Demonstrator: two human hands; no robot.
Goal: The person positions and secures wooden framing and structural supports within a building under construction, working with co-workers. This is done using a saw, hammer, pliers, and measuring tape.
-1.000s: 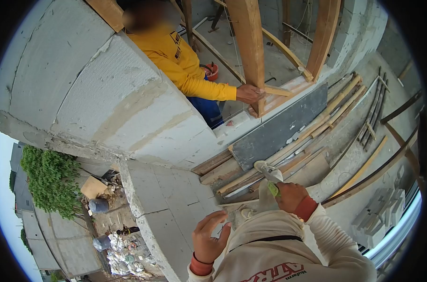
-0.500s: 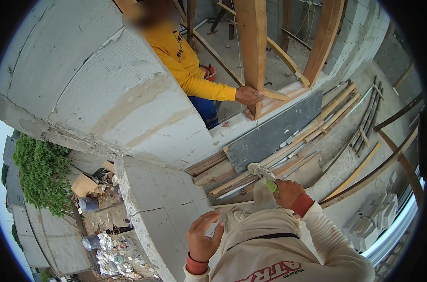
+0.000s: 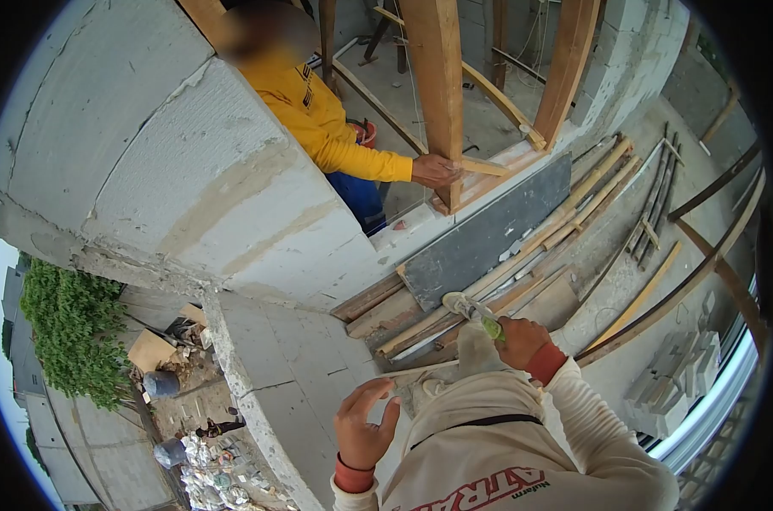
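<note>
My right hand [image 3: 522, 342] is wrapped around a green-handled tool [image 3: 492, 326]. Its far end points away from me and blends with the pale shape beyond it, so I cannot make out its kind. At the lower middle, my left hand [image 3: 362, 424] is raised in front of my body with thumb and fingers apart and nothing in it. A co-worker in a yellow sleeve [image 3: 365, 162] leans at the wall opening. That person's hand [image 3: 436, 170] rests against the foot of an upright wooden post [image 3: 435, 94] on the sill.
Below the opening, a dark board [image 3: 488, 234] leans by several long timbers [image 3: 565, 223]. A white block wall [image 3: 207, 170] rises on the left, with a low parapet [image 3: 233, 366] above a drop to rubble. Grey blocks [image 3: 672, 383] are stacked at right, near curved poles [image 3: 710, 264].
The view has shifted slightly, so the wall, post and co-worker sit a little further left and up. My right hand keeps its hold on the tool; my left hand stays open.
</note>
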